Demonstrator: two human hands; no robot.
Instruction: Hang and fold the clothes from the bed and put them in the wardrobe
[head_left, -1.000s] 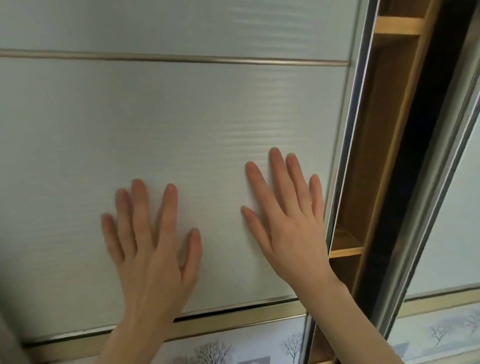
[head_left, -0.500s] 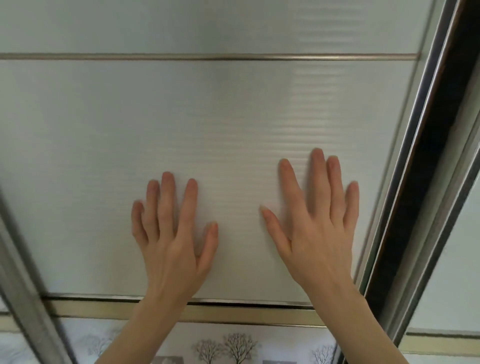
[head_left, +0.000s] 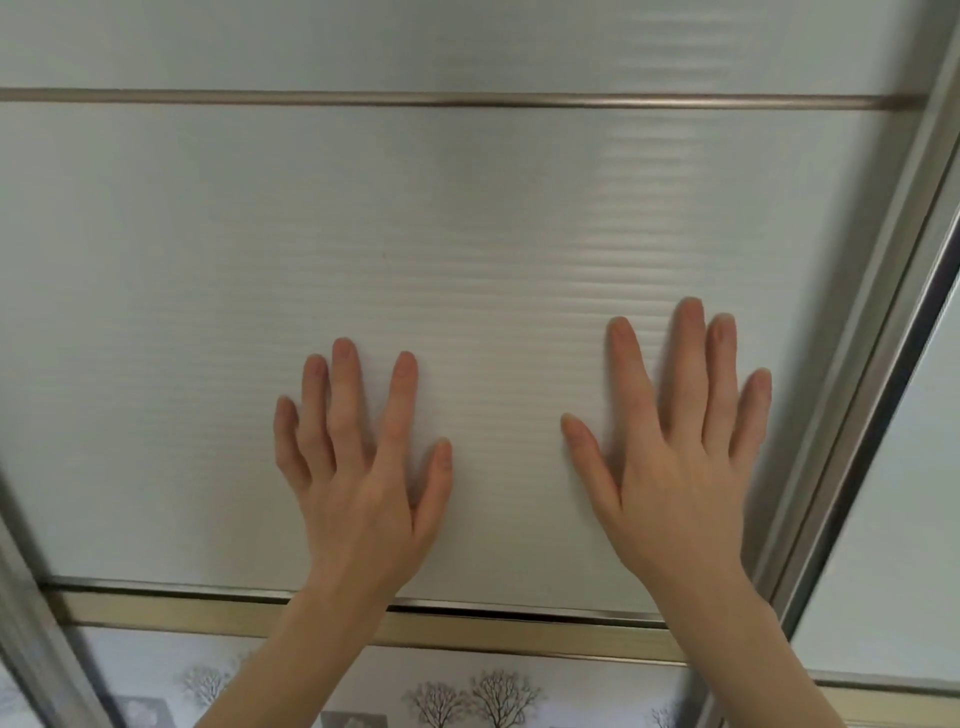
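one head view, close on the door

we have only the head camera, facing forward very near the wardrobe door (head_left: 467, 234). its frame edge (head_left: 852, 415) runs from 1 to 5 o'clock; our forearms enter from 6 o'clock.

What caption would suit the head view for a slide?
Both hands, left and right, pressed flat with fingers spread on the frosted wardrobe door, right one near its metal edge.

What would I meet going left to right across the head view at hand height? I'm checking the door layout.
Left door frame → left hand → frosted door panel → right hand → right door frame → neighbouring door panel.
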